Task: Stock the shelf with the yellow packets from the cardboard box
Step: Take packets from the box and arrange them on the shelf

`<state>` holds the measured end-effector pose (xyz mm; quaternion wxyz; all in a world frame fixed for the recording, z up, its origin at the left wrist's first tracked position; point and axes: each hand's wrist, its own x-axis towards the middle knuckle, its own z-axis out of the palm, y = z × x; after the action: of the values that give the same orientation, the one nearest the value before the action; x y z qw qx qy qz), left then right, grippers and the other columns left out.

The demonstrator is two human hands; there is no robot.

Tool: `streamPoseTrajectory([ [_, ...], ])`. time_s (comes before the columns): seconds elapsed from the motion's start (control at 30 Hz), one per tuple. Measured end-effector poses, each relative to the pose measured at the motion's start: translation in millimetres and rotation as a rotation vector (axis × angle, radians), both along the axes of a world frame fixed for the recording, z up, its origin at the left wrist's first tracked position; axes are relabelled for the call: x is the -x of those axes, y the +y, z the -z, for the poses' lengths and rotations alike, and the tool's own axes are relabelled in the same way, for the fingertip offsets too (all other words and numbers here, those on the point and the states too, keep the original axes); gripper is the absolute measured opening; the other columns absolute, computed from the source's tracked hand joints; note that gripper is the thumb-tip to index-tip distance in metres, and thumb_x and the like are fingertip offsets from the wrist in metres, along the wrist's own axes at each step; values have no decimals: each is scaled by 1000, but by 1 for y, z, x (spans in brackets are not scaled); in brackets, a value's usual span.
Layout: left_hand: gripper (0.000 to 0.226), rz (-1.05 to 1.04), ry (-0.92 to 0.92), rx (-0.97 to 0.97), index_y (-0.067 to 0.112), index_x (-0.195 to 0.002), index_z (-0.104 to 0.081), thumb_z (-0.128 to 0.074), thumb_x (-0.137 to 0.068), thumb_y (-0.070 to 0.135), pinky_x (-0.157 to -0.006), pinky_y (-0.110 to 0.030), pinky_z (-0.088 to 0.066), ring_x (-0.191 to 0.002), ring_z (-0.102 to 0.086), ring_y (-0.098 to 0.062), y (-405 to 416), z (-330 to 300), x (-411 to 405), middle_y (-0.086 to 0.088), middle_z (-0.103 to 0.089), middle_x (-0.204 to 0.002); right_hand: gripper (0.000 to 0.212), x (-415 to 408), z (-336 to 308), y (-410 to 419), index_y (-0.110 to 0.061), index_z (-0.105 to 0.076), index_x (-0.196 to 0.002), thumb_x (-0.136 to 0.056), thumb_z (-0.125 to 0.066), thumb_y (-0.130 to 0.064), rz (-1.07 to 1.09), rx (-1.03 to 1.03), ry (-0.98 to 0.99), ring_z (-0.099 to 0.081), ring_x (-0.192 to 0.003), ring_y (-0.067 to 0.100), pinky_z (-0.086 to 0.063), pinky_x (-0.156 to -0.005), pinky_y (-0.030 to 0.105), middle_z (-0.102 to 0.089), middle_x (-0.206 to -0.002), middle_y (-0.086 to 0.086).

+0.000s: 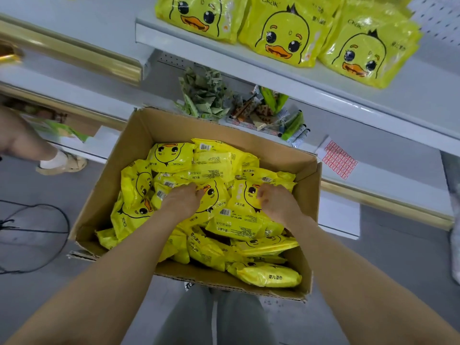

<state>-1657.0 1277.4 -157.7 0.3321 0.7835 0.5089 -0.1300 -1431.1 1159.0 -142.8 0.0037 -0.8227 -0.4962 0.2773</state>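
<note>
Yellow packets (211, 170) fill the cardboard box (171, 125) at my feet in a loose, jumbled heap, some face up with the duck print showing, others turned to the barcode side. Both my hands are down in the pile. My left hand (183, 201) has its fingers curled into the top edge of 1 face-up packet near the middle, and my right hand (278, 201) is pinching the edge of the packet beside it, thumb and fingers closed on the film. I judge these to be soft, squashy packs in glossy plastic, light enough to lift 1 per hand but slick, so a grip on the loose film alone could slide or tear. Better to take each across its body, thumb on 1 face and fingers under the other. On the shelf (373, 95) above, 3 stacks of the same packets (286, 36) already lie flat, with bare shelf to their right where more should go.
</note>
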Motion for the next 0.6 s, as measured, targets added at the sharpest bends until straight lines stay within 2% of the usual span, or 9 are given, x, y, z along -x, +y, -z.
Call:
streamPoseTrajectory([
  [0.07, 35, 7, 6, 5, 8, -117, -48, -35, -102, 37, -73, -36, -41, -100, -57, -33, 3, 3, -1, -15, -62, -109, 38, 0, 8, -4, -21, -56, -118, -84, -58, -3, 62, -205, -114, -45, -119, 31, -42, -92, 37, -57, -121, 8],
  [0.1, 33, -3, 4, 12, 8, -118, -47, -37, -102, 35, -71, -36, -41, -98, -58, -33, 3, 2, -2, -15, -63, -107, 45, -2, 12, -5, -21, -50, -129, -87, -61, -10, 67, -204, -137, -41, -126, 31, -38, -100, 40, -49, -133, 8],
  [0.17, 32, -42, -31, -18, 12, -127, -43, -42, -101, 29, -69, -37, -43, -94, -61, -34, 3, -1, -4, -16, -65, -105, 61, -3, 12, -4, -27, -33, -146, -91, -61, -30, 93, -46, -88, -33, -136, 29, -34, -106, 46, -36, -149, 4],
  [0.23, 41, -105, -80, -103, 18, -140, -33, -43, -101, 23, -70, -38, -42, -95, -62, -37, -2, -7, -7, -16, -66, -103, 72, -4, 10, -1, -29, -22, -151, -90, -60, -40, 77, 88, -80, -34, -136, 30, -35, -106, 46, -33, -152, 3],
  [0.3, 50, -228, -155, -130, 23, -148, -22, -40, -102, 19, -69, -38, -39, -95, -60, -41, -6, -14, -7, -17, -61, -94, 81, -5, 6, 2, -29, -17, -153, -88, -64, -37, 48, 117, -46, -44, -129, 32, -41, -101, 42, -40, -147, 8],
  [0.37, 55, -376, -289, -73, 26, -150, -16, -38, -102, 14, -66, -37, -40, -89, -61, -42, -7, -18, -10, -18, -58, -89, 85, -3, -1, 6, -31, -9, -153, -87, -63, -31, 60, 173, 4, -56, -108, 33, -50, -85, 39, -57, -122, 11],
  [0.43, 64, -493, -419, 27, 30, -152, -7, -39, -100, 11, -60, -36, -45, -78, -61, -39, -5, -17, -14, -22, -61, -96, 87, 1, -7, 11, -26, 0, -154, -88, -57, -23, 101, 203, -24, -58, -90, 31, -48, -70, 35, -61, -100, 9],
  [0.53, 83, -410, -369, 191, 39, -150, 4, -52, -93, 14, -67, -39, -51, -75, -62, -34, -9, -14, -23, -11, -61, -97, 84, 6, -12, 15, -13, 4, -153, -88, -50, -16, 326, 174, 58, -65, -75, 32, -51, -63, 35, -62, -108, 16],
  [0.6, 79, -195, -172, 158, 35, -149, -10, -59, -89, 23, -78, -37, -48, -85, -61, -30, -18, -11, -27, -5, -60, -98, 72, 8, -13, 10, -13, -8, -149, -92, -50, -19, 375, 217, 66, -68, -75, 31, -51, -63, 34, -58, -118, 19],
])
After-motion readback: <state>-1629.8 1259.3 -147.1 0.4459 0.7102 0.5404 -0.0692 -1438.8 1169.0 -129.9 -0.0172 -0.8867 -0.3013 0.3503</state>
